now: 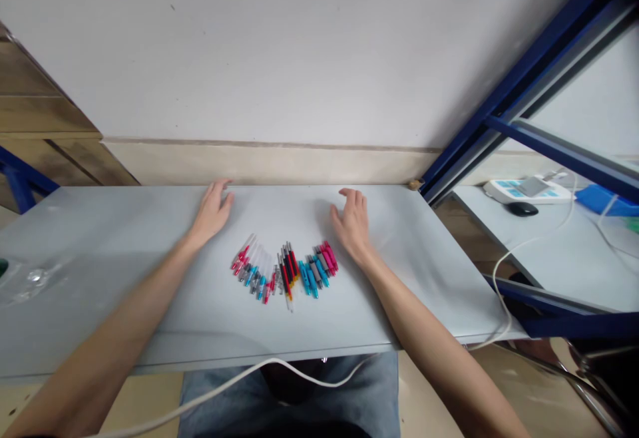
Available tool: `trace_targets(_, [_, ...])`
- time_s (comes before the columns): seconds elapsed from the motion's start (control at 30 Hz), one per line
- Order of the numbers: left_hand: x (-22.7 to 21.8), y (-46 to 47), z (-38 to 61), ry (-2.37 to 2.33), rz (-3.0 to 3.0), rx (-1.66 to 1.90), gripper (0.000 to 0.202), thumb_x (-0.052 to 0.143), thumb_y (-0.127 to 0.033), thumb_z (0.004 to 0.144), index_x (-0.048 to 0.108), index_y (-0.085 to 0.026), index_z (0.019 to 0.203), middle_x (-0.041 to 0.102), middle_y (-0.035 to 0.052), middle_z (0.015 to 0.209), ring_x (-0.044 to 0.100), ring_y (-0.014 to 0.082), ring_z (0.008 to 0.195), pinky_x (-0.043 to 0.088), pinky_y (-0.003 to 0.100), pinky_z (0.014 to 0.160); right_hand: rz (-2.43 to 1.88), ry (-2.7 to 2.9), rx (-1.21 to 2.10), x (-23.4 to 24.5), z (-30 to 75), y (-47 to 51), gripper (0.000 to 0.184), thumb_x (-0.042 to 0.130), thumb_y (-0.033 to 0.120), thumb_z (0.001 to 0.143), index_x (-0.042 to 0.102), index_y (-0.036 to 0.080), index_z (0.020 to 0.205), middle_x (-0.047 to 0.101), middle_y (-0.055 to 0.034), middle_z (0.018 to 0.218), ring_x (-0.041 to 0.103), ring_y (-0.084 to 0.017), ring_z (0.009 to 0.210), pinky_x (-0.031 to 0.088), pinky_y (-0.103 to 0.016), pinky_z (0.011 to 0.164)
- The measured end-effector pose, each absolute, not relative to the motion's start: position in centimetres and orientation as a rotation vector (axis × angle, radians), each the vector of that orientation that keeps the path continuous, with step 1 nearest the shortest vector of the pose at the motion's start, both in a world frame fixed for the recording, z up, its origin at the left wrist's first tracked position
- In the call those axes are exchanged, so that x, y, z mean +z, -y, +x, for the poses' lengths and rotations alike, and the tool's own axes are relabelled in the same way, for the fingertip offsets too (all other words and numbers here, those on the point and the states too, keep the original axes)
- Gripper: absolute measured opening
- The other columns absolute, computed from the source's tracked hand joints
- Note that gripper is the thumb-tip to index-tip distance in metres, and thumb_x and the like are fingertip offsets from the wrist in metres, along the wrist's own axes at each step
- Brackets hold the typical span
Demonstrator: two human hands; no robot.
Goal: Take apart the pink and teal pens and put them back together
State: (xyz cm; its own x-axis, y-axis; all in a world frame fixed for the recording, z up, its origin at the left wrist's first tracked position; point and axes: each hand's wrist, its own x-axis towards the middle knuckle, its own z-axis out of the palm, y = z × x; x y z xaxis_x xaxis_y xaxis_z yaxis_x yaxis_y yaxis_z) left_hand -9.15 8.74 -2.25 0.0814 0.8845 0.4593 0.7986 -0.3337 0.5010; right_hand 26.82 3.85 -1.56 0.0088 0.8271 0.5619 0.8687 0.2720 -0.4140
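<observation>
My left hand [212,212] rests on the grey table [200,318], up and left of the pen parts, with its fingers apart and nothing in it. On the other side my right hand [352,221] lies on the table, open and holding nothing, nearest to the pink grips. Between the hands, pen parts lie in an arc. Clear pen barrels [255,266] with pink, grey and blue ends are at the left. Several ink refills [288,265], black and red with yellowish tips, sit in the middle beside small springs [277,281]. Blue, grey and pink pen grips [318,270] form the right end.
A crumpled clear plastic bag [34,281] lies at the table's left. White cable [279,361] crosses in front of the table edge. To the right, beyond a blue metal frame [479,118], a second table holds a white device [526,190] and a black mouse [522,209].
</observation>
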Motion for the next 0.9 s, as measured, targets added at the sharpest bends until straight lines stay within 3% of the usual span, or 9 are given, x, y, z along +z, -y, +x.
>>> trace_targets(0.13, [-1.6, -9.8, -9.1, -1.821, 2.327, 1.013, 0.057, 0.035, -0.035, 0.103, 0.032, -0.020, 0.158, 0.033, 0.0117, 0.165, 0.033, 0.0261, 0.151, 0.027, 0.045, 0.124, -1.576, 1.731, -0.127, -2.4, 28.0, -5.7, 0.052, 0.041, 0.023, 0.094, 0.038, 0.014, 0.146, 0.047, -0.0200, 0.147, 0.040, -0.033, 0.137, 0.034, -0.052, 0.115])
trace_targets(0.33, [-0.8, -10.9, -9.7, -1.967, 2.463, 0.921, 0.064, 0.028, -0.035, 0.104, 0.018, -0.016, 0.164, 0.009, 0.0107, 0.173, 0.014, 0.0284, 0.158, 0.017, 0.050, 0.127, -1.671, 1.750, -0.196, -2.8, 28.4, -8.0, 0.069, 0.036, 0.020, 0.094, 0.018, 0.013, 0.160, 0.022, -0.0145, 0.169, 0.011, -0.028, 0.158, 0.022, -0.051, 0.124])
trace_targets(0.47, [-0.3, -11.5, -9.6, -2.021, 2.458, 0.893, 0.064, 0.029, -0.037, 0.104, 0.017, -0.021, 0.165, 0.002, 0.0075, 0.173, 0.007, 0.0272, 0.160, 0.009, 0.053, 0.128, -1.647, 1.855, -0.313, -2.1, 28.2, -10.2, 0.071, 0.033, 0.018, 0.095, 0.013, 0.017, 0.163, 0.014, -0.0088, 0.173, 0.006, -0.024, 0.159, 0.018, -0.050, 0.126])
trace_targets(0.67, [0.1, -12.8, -9.5, -2.036, 2.433, 0.916, 0.066, 0.033, -0.037, 0.105, 0.011, -0.023, 0.165, 0.003, 0.0073, 0.173, 0.004, 0.0297, 0.160, 0.010, 0.060, 0.126, -1.602, 1.957, -0.385, -1.3, 28.1, -14.2, 0.071, 0.030, 0.016, 0.096, 0.014, 0.020, 0.165, 0.011, -0.0058, 0.173, 0.005, -0.023, 0.159, 0.014, -0.050, 0.126])
trace_targets(0.9, [-0.3, -13.5, -9.7, -2.045, 2.478, 0.887, 0.067, 0.036, -0.035, 0.105, 0.010, -0.023, 0.165, -0.006, 0.0085, 0.173, 0.000, 0.0288, 0.160, 0.009, 0.057, 0.127, -1.598, 1.953, -0.453, -1.4, 27.9, -15.4, 0.073, 0.032, 0.012, 0.094, 0.016, 0.022, 0.165, 0.009, -0.0051, 0.174, 0.003, -0.024, 0.160, 0.009, -0.052, 0.127])
